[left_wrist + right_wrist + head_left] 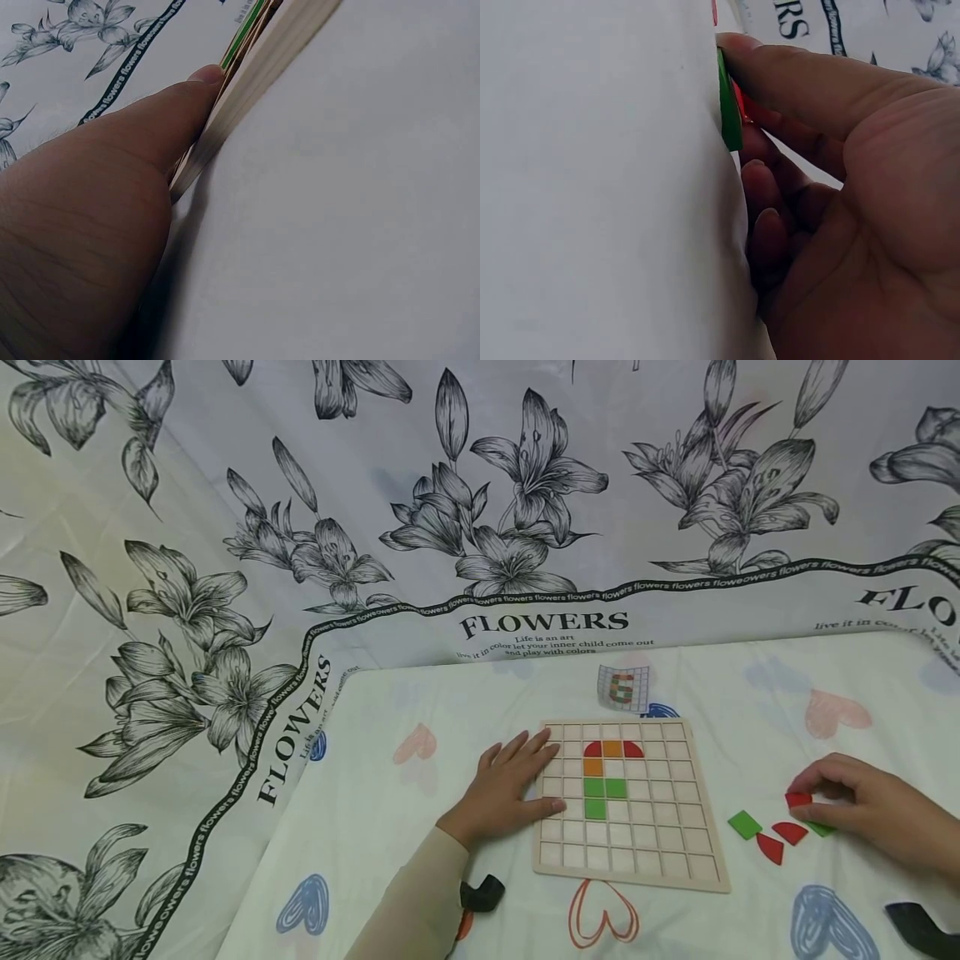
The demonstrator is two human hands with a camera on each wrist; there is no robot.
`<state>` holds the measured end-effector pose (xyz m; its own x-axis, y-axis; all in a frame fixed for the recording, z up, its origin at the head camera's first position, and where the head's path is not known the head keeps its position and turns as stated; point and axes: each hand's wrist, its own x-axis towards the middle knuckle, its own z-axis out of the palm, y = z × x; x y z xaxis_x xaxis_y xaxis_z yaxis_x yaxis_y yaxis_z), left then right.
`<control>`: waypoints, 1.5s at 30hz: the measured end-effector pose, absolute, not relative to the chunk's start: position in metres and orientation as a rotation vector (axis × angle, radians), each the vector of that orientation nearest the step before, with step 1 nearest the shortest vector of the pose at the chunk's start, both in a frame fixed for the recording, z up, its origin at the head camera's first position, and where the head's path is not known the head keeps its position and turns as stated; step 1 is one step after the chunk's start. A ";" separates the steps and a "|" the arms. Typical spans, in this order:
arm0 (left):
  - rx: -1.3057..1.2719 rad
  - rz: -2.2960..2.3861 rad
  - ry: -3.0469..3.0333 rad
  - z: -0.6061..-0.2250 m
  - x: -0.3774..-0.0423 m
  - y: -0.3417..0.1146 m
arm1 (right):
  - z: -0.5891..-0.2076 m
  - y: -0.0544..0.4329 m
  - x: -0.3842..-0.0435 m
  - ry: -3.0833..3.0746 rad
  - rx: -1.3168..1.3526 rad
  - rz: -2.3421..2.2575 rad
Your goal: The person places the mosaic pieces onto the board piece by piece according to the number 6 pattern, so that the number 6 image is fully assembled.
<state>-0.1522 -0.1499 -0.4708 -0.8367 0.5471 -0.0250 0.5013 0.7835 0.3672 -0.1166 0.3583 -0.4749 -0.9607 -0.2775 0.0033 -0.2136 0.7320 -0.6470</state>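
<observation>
A wooden grid board [675, 843] lies on the cloth. Near its upper left, two red quarter-circle tiles flank an orange square tile [612, 749], with another orange square and several green square tiles [595, 809] below. My left hand [506, 793] rests with spread fingers on the board's left edge, its thumb over the rim in the left wrist view. To the right of the board, my right hand [862, 802] pinches a red tile [798, 798] between thumb and fingers. A green tile [730, 109], partly covered in the head view, sits right under those fingertips.
Between board and right hand lie a loose green square [745, 825] and two red quarter-circles, one the red tile [770, 848] nearest me. Behind the board is a small pattern card [633, 689] with a coloured figure on a grid. A flower-printed sheet [540, 527] hangs behind.
</observation>
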 end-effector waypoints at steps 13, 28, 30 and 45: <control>0.832 0.553 2.836 -0.471 -0.153 -0.151 | -0.462 0.346 -0.117 2.804 -0.311 -1.049; 0.849 0.560 2.841 -0.471 -0.151 -0.151 | -0.460 0.337 -0.112 2.814 -0.312 -1.188; 0.847 0.563 2.839 -0.471 -0.151 -0.152 | -0.460 0.335 -0.112 2.803 -0.311 -1.202; 0.846 0.562 2.850 -0.471 -0.151 -0.150 | -0.449 0.315 -0.101 2.640 -0.353 -1.392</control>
